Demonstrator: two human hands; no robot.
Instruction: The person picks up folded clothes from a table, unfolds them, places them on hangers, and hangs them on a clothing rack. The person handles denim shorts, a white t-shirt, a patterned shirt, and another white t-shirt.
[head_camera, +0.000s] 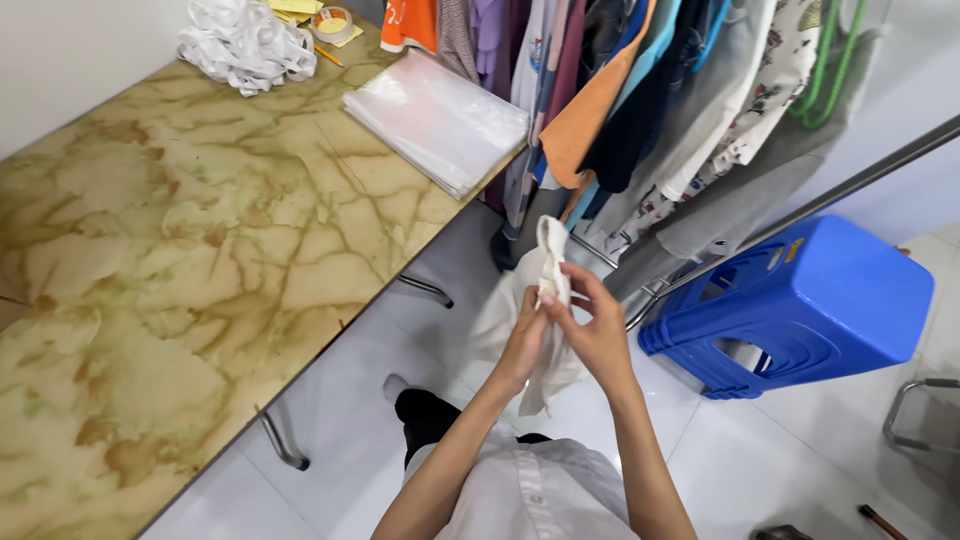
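Both the left hand (522, 345) and right hand (598, 335) have fingers clenched on a cream cloth (545, 262) beside the marble-patterned table (180, 250).

The surface (180, 260) looks like glossy marbled stone, the bags (440, 120) clear shiny plastic, the stool (820, 300) smooth blue plastic, the rail (850, 180) bare metal, the floor (800, 460) glossy tile, and the held cloth (545, 270) soft, matt white.

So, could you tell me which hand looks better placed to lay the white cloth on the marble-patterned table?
Probably the left hand: it grips the white cloth on the side nearer the marble-patterned table. The right hand would have to cross over.
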